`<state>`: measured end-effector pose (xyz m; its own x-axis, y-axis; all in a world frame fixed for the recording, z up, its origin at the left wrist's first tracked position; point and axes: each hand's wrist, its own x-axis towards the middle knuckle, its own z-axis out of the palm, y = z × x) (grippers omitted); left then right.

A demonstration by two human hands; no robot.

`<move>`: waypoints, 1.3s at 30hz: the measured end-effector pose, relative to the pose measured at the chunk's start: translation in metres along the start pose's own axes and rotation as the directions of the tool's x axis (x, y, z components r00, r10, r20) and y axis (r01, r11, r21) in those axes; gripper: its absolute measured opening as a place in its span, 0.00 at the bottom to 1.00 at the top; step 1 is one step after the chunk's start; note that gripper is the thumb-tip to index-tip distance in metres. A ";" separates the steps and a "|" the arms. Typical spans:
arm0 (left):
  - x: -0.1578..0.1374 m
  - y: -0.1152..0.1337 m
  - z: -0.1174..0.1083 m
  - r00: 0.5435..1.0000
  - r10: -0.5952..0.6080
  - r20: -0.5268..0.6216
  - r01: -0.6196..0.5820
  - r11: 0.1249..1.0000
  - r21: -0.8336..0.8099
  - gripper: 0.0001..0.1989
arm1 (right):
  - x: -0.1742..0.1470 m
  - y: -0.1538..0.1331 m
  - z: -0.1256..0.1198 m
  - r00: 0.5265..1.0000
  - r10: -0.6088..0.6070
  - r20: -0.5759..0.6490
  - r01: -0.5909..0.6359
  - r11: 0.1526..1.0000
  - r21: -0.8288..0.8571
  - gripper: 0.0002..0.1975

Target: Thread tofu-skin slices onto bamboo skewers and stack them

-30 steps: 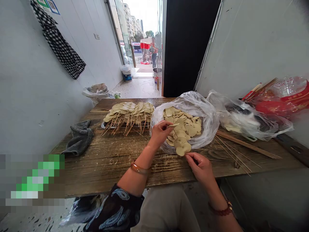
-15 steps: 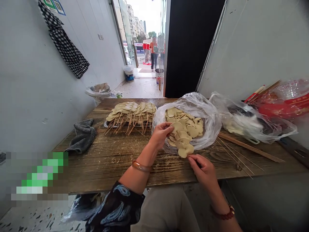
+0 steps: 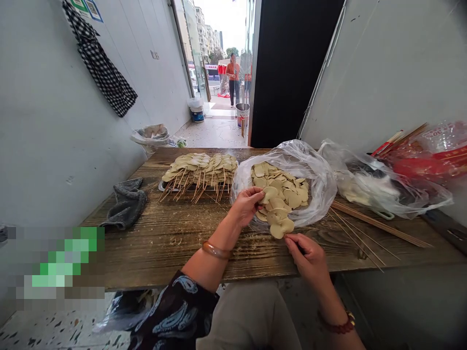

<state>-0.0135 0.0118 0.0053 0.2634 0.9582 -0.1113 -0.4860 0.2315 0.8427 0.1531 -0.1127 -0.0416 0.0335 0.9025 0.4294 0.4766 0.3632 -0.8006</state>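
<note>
My left hand [image 3: 246, 208] is closed, pinching a thin, round, pale-yellow slice [image 3: 270, 194] between thumb and fingers. That slice is at the far end of a short row of overlapping slices [image 3: 279, 214] threaded together. My right hand [image 3: 309, 255] is closed at the near end of this row, gripping the bamboo skewer, which is mostly hidden by the slices and fingers. Just beyond my hands lies an open clear plastic bag [image 3: 323, 187] holding a heap of loose slices [image 3: 288, 180]. Left of the bag, filled skewers [image 3: 202, 170] are piled on a metal tray, sticks toward me.
Bare bamboo skewers [image 3: 383, 226] lie on the wooden table [image 3: 204, 243] at right. Behind them sit another plastic bag [image 3: 365, 184] and red packaging [image 3: 419, 165]. A grey cloth [image 3: 127, 204] rests at left. A person [image 3: 232, 78] stands beyond the doorway.
My hands and the threaded slices stay almost the same; the whole view has shifted slightly. The person outside has changed posture a little.
</note>
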 end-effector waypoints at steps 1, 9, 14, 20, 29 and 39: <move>-0.001 0.000 0.001 1.000 0.007 0.012 -0.007 1.000 0.018 0.18 | 0.000 -0.001 0.000 1.000 0.003 -0.002 -0.003 1.000 0.002 0.11; -0.003 -0.001 0.005 0.989 0.145 0.008 -0.144 0.968 0.204 0.14 | 0.003 -0.001 0.000 0.999 0.043 0.009 -0.043 0.999 0.003 0.11; -0.002 -0.002 0.005 0.979 0.205 0.007 -0.201 0.948 0.247 0.13 | 0.002 0.000 0.000 0.998 0.061 0.005 -0.061 0.998 0.012 0.12; 0.000 -0.004 0.004 0.964 0.265 -0.001 -0.253 0.919 0.302 0.13 | 0.003 0.000 0.000 0.998 0.064 0.013 -0.064 0.998 0.004 0.12; 0.004 -0.005 0.002 0.894 0.445 0.058 -0.380 0.681 0.627 0.05 | 0.004 0.000 0.000 0.995 0.095 -0.004 -0.095 0.995 -0.032 0.14; -0.004 -0.006 0.009 0.963 0.205 0.175 -0.265 0.842 0.471 0.13 | 0.001 0.004 0.001 0.961 0.276 -0.013 -0.274 0.959 0.067 0.18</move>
<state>-0.0044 0.0047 0.0056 0.2999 0.9409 0.1577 -0.0865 -0.1378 0.9867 0.1546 -0.1103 -0.0447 0.1749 0.9646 0.1975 0.3892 0.1165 -0.9138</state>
